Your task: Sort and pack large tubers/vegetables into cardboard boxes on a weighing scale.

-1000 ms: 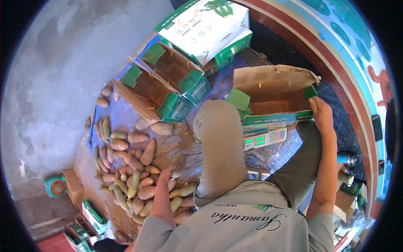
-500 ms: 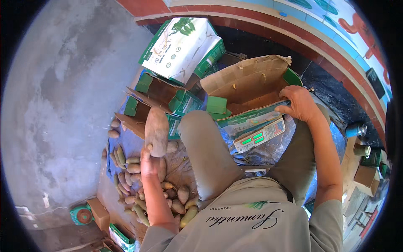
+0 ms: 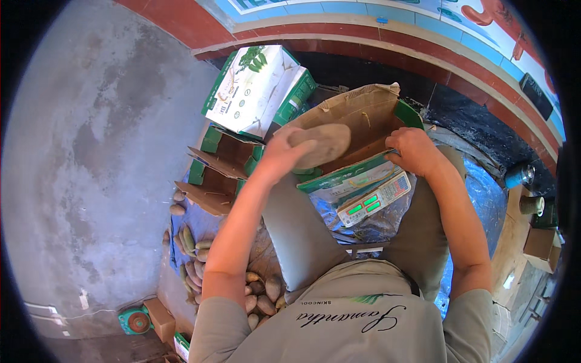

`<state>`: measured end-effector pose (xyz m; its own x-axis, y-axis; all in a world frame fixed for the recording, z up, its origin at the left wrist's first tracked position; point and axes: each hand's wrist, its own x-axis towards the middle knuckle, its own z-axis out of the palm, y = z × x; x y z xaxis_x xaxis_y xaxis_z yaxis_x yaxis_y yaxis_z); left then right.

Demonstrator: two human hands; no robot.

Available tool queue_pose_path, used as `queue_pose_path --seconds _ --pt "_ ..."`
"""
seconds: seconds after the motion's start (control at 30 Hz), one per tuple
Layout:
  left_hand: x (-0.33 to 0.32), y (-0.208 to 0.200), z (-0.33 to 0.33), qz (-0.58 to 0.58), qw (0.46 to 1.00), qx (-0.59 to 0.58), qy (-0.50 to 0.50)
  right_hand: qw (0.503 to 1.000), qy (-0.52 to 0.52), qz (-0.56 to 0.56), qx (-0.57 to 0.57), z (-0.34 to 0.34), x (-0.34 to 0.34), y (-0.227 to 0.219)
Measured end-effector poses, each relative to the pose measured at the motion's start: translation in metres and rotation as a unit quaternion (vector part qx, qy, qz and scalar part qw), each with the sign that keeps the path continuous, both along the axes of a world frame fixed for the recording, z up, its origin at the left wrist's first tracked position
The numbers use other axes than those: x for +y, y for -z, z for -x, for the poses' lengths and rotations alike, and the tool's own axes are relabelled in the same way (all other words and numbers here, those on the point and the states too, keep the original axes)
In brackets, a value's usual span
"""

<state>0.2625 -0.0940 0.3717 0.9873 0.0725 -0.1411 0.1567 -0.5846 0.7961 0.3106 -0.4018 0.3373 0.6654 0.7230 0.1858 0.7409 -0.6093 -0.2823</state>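
My left hand (image 3: 279, 156) holds a large brown oblong vegetable (image 3: 330, 144), perhaps a tuber or gourd, over the left end of an open cardboard box (image 3: 354, 172). Fingers of my right hand (image 3: 417, 151) are hooked over the box's near edge toward its right end. The box is green and white outside and brown inside; its far flap stands up. Just in front of it, between my knees, sits a digital scale (image 3: 376, 198) with lit green displays. What lies deep in the box is hidden.
Similar vegetables (image 3: 257, 296) lie in a heap on the floor at my left, some greenish. Two open boxes (image 3: 212, 187) stand left of my knee, with a white and green carton (image 3: 248, 91) behind them. Cans (image 3: 531, 206) and a small box (image 3: 541, 248) stand at right.
My left hand has swung from beside the heap up and right, bringing the brown vegetable over the box. My right hand stays on the box edge. The whole view has shifted slightly.
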Motion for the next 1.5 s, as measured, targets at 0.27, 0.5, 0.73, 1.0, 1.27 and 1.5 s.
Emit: queue_pose_path --seconds 0.27,0.5,0.73,1.0,1.27,1.5 --pt "-0.067 0.042 -0.045 -0.084 0.985 0.126 0.077 0.999 -0.003 0.040 -0.033 -0.005 0.001 0.006" --pt "-0.058 0.060 -0.039 -0.083 0.995 0.008 0.059 0.998 -0.007 0.020 -0.052 -0.008 0.007 0.007" --pt "-0.032 0.006 -0.004 0.000 0.968 -0.250 -0.010 1.000 -0.006 0.015 -0.022 -0.007 0.014 -0.001" --pt "0.079 0.024 0.082 0.065 0.938 -0.266 -0.210 1.000 0.014 0.015 -0.006 -0.009 0.020 0.003" --pt "0.181 0.171 0.214 -0.081 0.909 -0.096 -0.397 1.000 0.009 0.018 0.006 -0.004 0.027 -0.008" --pt "0.181 0.277 0.321 -0.159 0.857 0.242 -0.427 0.997 0.036 0.034 0.061 -0.002 0.037 -0.012"
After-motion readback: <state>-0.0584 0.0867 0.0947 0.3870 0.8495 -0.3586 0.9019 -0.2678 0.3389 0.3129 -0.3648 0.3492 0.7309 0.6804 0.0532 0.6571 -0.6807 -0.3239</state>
